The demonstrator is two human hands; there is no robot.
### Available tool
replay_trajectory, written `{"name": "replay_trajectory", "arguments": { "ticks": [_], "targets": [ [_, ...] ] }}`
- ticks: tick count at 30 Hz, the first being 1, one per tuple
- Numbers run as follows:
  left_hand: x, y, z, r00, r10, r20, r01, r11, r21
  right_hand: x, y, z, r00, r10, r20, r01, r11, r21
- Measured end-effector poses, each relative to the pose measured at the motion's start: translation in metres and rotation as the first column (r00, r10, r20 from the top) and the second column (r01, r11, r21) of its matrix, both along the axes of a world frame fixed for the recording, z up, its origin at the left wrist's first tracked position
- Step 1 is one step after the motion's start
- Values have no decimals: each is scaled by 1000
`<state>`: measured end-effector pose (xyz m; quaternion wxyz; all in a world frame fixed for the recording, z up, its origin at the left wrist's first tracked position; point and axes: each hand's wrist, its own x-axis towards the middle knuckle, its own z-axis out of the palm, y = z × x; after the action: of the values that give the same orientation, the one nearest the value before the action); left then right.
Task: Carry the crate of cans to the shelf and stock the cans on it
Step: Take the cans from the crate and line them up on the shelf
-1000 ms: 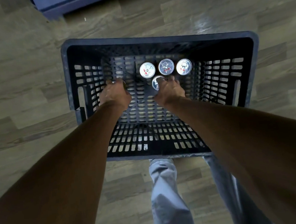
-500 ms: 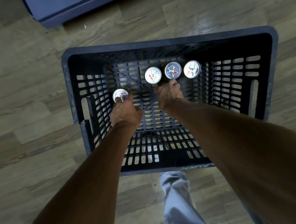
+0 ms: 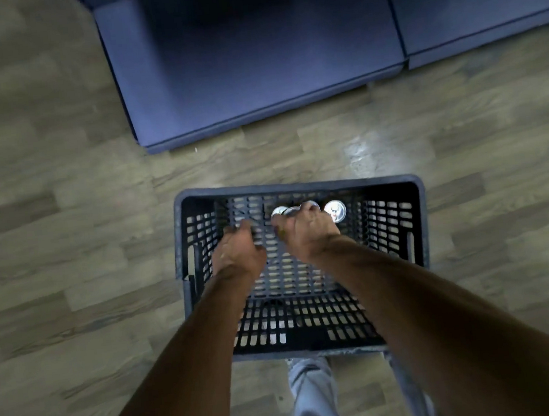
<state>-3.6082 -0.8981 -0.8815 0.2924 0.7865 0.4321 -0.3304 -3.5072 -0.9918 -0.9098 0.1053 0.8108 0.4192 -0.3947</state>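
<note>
Inside the crate [image 3: 298, 185], near its far wall, both hands are curled downward. The right hand [image 3: 308, 234] has its fingers closed around a can [image 3: 292, 210], whose silver top shows just past the knuckles; a second can's rim is partly hidden behind it. The left hand [image 3: 237, 254] is curled too, but blur hides whether it grips anything. One free can [image 3: 335, 210] stands upright just right of the right hand. The crate is dark slotted plastic, rectangular, resting on the wood-plank floor [image 3: 48, 231]. Beyond it lies a flat blue shelf base [image 3: 250, 58].
</note>
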Motion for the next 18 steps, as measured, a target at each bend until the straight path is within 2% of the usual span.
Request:
{"name": "replay_trajectory", "arguments": {
  "ticks": [2, 4, 6, 9, 11, 13, 16, 18],
  "targets": [
    [12, 6, 29, 1000, 2, 19, -2, 1000, 6, 13, 14, 42, 998, -4, -61, 6, 999, 39],
    [25, 13, 65, 999, 24, 45, -23, 1000, -12, 26, 27, 94, 998, -4, -57, 11, 991, 134],
    [39, 20, 109, 982, 144, 121, -137, 988, -65, 37, 39, 148, 999, -2, -33, 11, 966, 260],
    [61, 28, 186, 845, 421, 331, -395, 907, -145, 62, 56, 234, 1000, -7, 7, 4, 910, 415],
    [73, 34, 241, 756, 485, 440, -465, 870, -161, 81, 66, 294, 998, -13, 62, -18, 878, 478],
    [83, 39, 299, 689, 517, 507, -493, 848, -195, 94, 73, 356, 994, -85, 65, 38, 850, 525],
    [103, 42, 385, 651, 524, 549, -480, 845, -237, 110, 71, 448, 971, -240, -1, 191, 769, 611],
    [117, 38, 442, 620, 515, 592, -458, 850, -260, 121, 66, 503, 948, -318, 7, 231, 704, 672]
  ]
}}
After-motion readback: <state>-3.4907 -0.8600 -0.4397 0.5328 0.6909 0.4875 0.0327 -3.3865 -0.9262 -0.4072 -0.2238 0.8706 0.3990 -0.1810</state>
